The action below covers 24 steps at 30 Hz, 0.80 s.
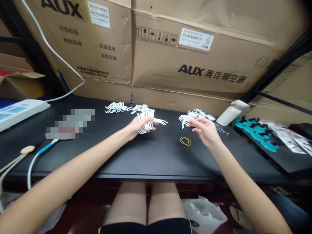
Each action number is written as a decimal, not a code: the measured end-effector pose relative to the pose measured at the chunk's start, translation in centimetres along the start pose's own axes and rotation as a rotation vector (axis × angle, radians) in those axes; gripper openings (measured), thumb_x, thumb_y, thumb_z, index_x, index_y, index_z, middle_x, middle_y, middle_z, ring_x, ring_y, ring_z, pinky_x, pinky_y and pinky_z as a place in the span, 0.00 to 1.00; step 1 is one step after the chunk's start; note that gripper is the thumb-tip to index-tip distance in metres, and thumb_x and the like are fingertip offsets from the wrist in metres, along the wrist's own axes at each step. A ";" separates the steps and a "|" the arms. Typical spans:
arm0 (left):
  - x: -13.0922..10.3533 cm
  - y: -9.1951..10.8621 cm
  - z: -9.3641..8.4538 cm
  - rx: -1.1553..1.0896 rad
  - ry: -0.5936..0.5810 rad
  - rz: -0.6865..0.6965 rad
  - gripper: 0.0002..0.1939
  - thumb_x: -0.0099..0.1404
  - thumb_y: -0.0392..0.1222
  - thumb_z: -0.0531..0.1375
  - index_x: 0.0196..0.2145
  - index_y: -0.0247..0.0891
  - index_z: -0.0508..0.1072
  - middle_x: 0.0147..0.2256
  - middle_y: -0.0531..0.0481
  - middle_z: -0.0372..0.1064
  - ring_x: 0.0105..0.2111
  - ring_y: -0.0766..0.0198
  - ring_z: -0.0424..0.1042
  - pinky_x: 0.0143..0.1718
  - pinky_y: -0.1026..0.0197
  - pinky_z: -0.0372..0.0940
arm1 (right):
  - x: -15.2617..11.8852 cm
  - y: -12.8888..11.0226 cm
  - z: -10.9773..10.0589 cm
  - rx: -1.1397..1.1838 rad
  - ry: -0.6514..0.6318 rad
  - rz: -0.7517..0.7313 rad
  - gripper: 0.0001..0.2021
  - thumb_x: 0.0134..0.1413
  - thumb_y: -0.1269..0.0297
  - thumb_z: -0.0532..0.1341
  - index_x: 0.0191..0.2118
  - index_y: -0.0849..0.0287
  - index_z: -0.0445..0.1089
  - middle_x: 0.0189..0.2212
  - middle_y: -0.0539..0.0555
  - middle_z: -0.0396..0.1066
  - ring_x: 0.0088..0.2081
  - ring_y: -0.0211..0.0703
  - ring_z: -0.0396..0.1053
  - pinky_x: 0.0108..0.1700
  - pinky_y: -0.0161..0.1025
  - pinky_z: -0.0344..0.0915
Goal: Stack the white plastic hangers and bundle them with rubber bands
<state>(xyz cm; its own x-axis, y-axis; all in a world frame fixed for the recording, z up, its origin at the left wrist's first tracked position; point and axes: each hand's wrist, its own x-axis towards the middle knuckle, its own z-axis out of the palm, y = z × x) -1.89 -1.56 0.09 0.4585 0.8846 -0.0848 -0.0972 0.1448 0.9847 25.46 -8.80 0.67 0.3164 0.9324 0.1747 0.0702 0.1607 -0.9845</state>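
My left hand (pixel 136 127) is wrapped round a bunch of white wire hooks (pixel 145 123), their bent ends showing above and below the fingers and several straight ends pointing right. My right hand (pixel 204 129) is closed in a pinch at a second pile of white wire hooks (pixel 185 119); its fingertips meet the near edge of the pile, where a small yellowish bit shows. Two more bunches of white hooks lie behind my left hand, a left bunch (pixel 117 107) and a middle bunch (pixel 140 109). Yellow rubber bands (pixel 185 141) lie on the black desk (pixel 151 159) below my right hand.
Large cardboard boxes (pixel 156 71) wall off the back. A white bottle (pixel 230 113) lies tilted at right, beside a dark tray with teal pieces (pixel 258 133). At left are a white power strip (pixel 21 112), a cable (pixel 44 149) and a blurred-out item (pixel 70 125).
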 end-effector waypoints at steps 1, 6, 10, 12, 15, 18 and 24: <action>0.0 0.0 0.0 -0.009 0.004 0.001 0.20 0.55 0.47 0.65 0.41 0.32 0.72 0.39 0.39 0.77 0.27 0.63 0.75 0.23 0.66 0.65 | 0.3 0.0 0.8 0.037 -0.006 0.014 0.15 0.38 0.57 0.71 0.28 0.57 0.66 0.31 0.54 0.75 0.37 0.46 0.75 0.27 0.33 0.69; -0.1 0.2 0.1 -0.071 0.061 -0.022 0.17 0.55 0.44 0.65 0.40 0.32 0.72 0.35 0.42 0.76 0.24 0.64 0.74 0.19 0.68 0.62 | 1.6 -0.4 5.0 0.125 -0.176 0.087 0.10 0.47 0.58 0.63 0.30 0.55 0.62 0.44 0.56 0.74 0.44 0.47 0.74 0.29 0.36 0.72; -0.3 0.4 0.1 -0.137 0.105 -0.058 0.14 0.56 0.43 0.65 0.39 0.35 0.72 0.35 0.45 0.76 0.25 0.64 0.74 0.19 0.69 0.62 | 1.6 -0.8 7.6 0.161 -0.262 -0.038 0.11 0.47 0.60 0.63 0.31 0.56 0.58 0.56 0.55 0.66 0.40 0.42 0.76 0.25 0.32 0.69; -0.4 0.4 0.1 -0.169 0.108 -0.063 0.13 0.56 0.43 0.64 0.39 0.35 0.72 0.36 0.45 0.75 0.26 0.65 0.75 0.20 0.69 0.63 | 1.2 -0.7 8.3 0.129 -0.256 -0.142 0.15 0.45 0.58 0.65 0.31 0.56 0.58 0.58 0.57 0.63 0.32 0.40 0.76 0.19 0.29 0.63; -0.5 0.5 0.1 -0.197 0.118 -0.066 0.13 0.57 0.42 0.63 0.40 0.36 0.73 0.37 0.46 0.75 0.26 0.66 0.74 0.20 0.69 0.62 | 0.4 -0.3 8.3 0.047 -0.282 -0.214 0.17 0.44 0.55 0.67 0.32 0.57 0.60 0.59 0.61 0.63 0.24 0.37 0.74 0.15 0.29 0.58; -0.6 0.5 0.3 -0.198 0.125 -0.067 0.15 0.57 0.44 0.63 0.42 0.36 0.74 0.36 0.47 0.74 0.25 0.67 0.73 0.20 0.69 0.63 | -0.3 -0.1 8.1 -0.027 -0.365 -0.237 0.18 0.43 0.54 0.68 0.37 0.57 0.64 0.60 0.62 0.61 0.23 0.35 0.73 0.18 0.32 0.62; -0.9 -0.2 1.2 -0.183 0.015 -0.048 0.14 0.54 0.43 0.65 0.39 0.36 0.74 0.32 0.49 0.73 0.26 0.67 0.71 0.25 0.66 0.66 | -1.3 -0.2 9.5 -0.223 -0.433 -0.390 0.21 0.43 0.56 0.69 0.43 0.56 0.68 0.57 0.61 0.62 0.30 0.39 0.73 0.30 0.37 0.70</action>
<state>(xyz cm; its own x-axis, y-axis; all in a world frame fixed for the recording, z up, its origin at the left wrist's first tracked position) -1.23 -2.91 0.20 0.4529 0.8814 -0.1344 -0.2350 0.2635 0.9356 16.08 -6.96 0.50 -0.1818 0.8727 0.4532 0.3143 0.4883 -0.8142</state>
